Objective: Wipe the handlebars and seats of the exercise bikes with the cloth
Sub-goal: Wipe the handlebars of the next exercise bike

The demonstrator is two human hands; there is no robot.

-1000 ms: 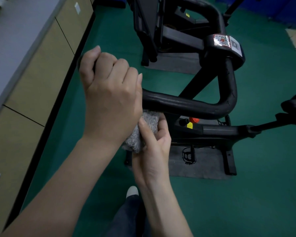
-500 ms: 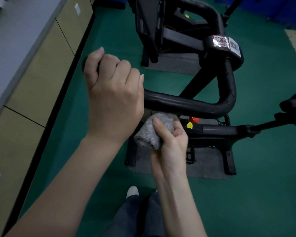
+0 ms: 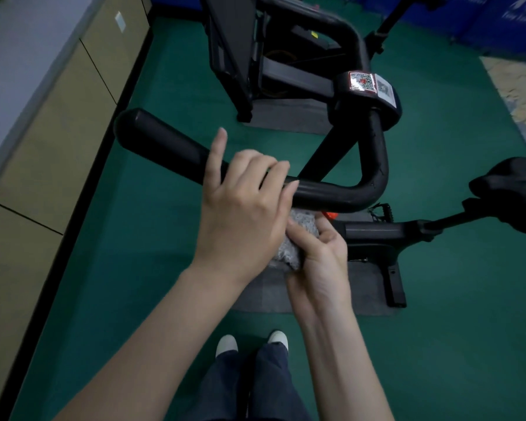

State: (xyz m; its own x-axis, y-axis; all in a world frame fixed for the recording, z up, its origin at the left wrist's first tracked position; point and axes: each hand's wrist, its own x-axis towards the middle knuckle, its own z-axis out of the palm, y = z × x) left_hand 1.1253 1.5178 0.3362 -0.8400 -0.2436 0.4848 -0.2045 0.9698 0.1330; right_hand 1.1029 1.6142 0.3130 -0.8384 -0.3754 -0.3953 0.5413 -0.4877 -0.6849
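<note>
The near bike's black handlebar (image 3: 164, 147) runs from upper left to a bend at the right. My left hand (image 3: 243, 205) is over the bar's middle with its fingers loosened and the index finger raised; it no longer grips the bar. Just below the bar, my right hand (image 3: 319, 256) holds the grey speckled cloth (image 3: 298, 235) bunched between thumb and fingers. The left hand partly hides the cloth. The bike's black seat (image 3: 513, 189) is at the right edge on its post.
A second black bike (image 3: 255, 56) stands behind on a grey mat. Beige cabinets (image 3: 43, 147) line the left side along the green floor. A grey mat (image 3: 368, 287) lies under the near bike. My legs and white shoes (image 3: 249, 344) are below.
My left hand has let go of the handlebar's end and slid right along it, opening its fingers. My right hand with the cloth has shifted right, staying under the bar.
</note>
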